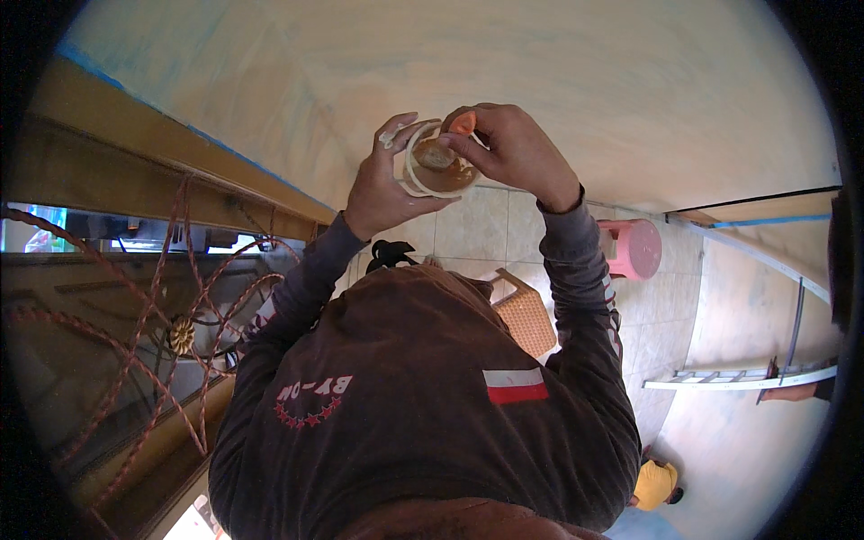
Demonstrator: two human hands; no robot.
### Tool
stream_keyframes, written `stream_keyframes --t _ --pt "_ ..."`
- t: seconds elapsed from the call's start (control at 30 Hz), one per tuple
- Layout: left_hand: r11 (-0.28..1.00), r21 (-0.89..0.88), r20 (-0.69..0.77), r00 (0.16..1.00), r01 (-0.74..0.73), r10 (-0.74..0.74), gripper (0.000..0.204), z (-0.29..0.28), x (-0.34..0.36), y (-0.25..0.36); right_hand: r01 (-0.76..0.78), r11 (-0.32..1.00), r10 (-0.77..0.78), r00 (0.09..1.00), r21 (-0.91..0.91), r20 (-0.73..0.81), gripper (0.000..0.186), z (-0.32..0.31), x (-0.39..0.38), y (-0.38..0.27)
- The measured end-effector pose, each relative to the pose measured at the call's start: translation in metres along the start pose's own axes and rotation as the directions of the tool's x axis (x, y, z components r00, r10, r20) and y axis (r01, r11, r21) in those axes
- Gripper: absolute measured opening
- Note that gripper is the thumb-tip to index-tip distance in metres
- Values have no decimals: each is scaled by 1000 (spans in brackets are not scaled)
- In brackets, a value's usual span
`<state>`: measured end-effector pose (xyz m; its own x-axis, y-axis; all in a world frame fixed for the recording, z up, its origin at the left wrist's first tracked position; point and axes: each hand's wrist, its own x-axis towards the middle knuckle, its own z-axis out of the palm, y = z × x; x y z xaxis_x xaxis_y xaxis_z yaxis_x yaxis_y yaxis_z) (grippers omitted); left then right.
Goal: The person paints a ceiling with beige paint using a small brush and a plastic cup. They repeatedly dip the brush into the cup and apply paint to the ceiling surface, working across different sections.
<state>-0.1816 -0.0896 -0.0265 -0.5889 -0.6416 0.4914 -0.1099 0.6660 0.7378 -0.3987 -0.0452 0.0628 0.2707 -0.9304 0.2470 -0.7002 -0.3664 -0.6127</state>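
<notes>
My left hand (382, 187) is wrapped around a small whitish plastic tub (443, 191), held up in front of the wall. Pale smears mark its fingers. Over the tub's mouth, my right hand (517, 153) is closed on an orange-handled tool (463, 123). A pale, rough-looking end shows below the thumb, inside the tub, perhaps a brush head; its exact kind is partly hidden by the fingers. Brownish material coats the tub's inside.
Twisted copper-coloured metalwork (180, 335) stands close on my left. A pink stool (637, 249) and a brown woven-pattern plastic item (526, 319) stand on the tiled floor (472, 220). A ladder (738, 376) and a person in yellow (655, 484) are to the right.
</notes>
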Motion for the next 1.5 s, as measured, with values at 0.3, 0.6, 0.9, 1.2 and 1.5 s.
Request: stream_keyframes --t 0.3,0.6,0.9,1.2,1.5 --pt "996 -32 -52 995 79 -80 113 -2 -1 3 -121 950 170 974 289 -150 25 0 -9 17" --pt "996 -37 -109 991 78 -82 112 -10 7 3 -251 729 524 803 637 -283 32 -8 -18 33" --pt "973 -168 -168 968 158 -186 110 -24 16 8 -186 439 656 734 879 -173 24 15 -23 50" --pt "981 -129 -184 969 143 -165 109 -44 23 12 -153 346 588 804 926 -87 29 18 -13 48" --pt "987 -71 -188 970 143 -154 110 -67 42 25 131 670 397 769 731 -501 49 25 14 47"
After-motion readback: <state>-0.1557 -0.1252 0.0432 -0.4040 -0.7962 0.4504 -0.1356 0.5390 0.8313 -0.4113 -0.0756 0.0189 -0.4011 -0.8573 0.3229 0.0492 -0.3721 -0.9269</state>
